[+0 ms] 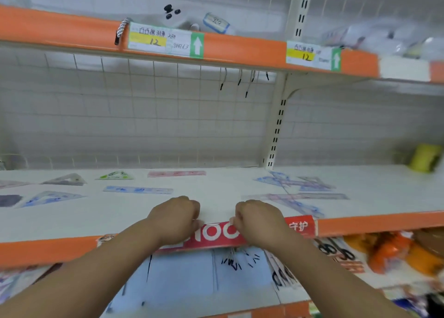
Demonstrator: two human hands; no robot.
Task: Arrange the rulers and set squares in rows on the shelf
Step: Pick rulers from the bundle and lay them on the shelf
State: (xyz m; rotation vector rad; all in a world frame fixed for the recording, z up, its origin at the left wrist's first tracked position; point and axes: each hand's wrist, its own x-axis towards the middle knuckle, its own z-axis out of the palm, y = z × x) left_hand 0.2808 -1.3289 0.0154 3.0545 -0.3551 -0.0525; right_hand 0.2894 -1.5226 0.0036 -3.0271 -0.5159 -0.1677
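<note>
1. Left hand [176, 218] and right hand [258, 221]: fingers curled at the front lip of the white shelf [216, 198], over the red price strip [216, 233]. Whether they pinch anything cannot be told.
2. 12 o'clock: bare shelf, open room for a row.
3. 11 o'clock: blue translucent ruler [138, 190] and pink ruler [176, 173], lying parallel.
4. 2 o'clock: overlapping clear rulers and set squares [298, 185], probably to be sorted next by lifting each at its edge.

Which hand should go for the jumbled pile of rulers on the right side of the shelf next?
Probably the right. The right hand sits nearest the overlapping pile, just ahead and to its right; the left hand would have to cross over it.
</note>
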